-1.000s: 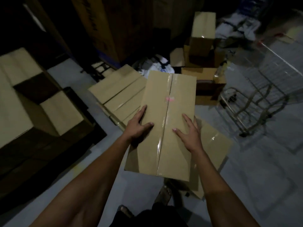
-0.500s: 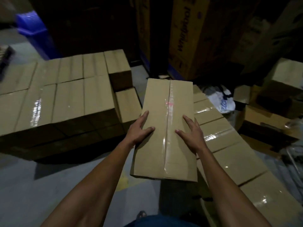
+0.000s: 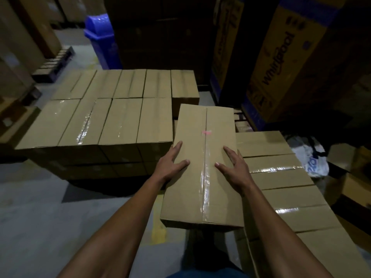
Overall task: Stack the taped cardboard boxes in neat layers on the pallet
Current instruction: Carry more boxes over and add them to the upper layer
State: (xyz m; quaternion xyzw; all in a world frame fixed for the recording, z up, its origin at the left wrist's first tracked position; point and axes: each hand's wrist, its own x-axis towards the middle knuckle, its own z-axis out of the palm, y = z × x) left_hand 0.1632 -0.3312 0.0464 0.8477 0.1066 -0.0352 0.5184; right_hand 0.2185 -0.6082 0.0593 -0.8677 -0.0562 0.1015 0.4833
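Note:
I carry a long taped cardboard box (image 3: 202,141) lengthwise in front of me, with a pink mark on its clear tape seam. My left hand (image 3: 170,163) grips its left edge and my right hand (image 3: 233,167) grips its right edge, thumbs on top. Ahead on the left stands the stack of taped boxes (image 3: 104,117) in layers; the pallet under it is hidden in shadow. The carried box hangs just right of the stack's near right corner, above a lower box there.
A row of taped boxes (image 3: 281,177) lies on the floor at my right. Tall appliance cartons (image 3: 281,57) stand behind. A blue bin (image 3: 102,39) is at the back left, a white plastic bag (image 3: 311,159) at the right. Grey floor with a yellow line (image 3: 158,227) lies below.
The view has swung left: the stack has moved from the left edge toward the centre and come closer. Both hands keep the same grip on the carried box.

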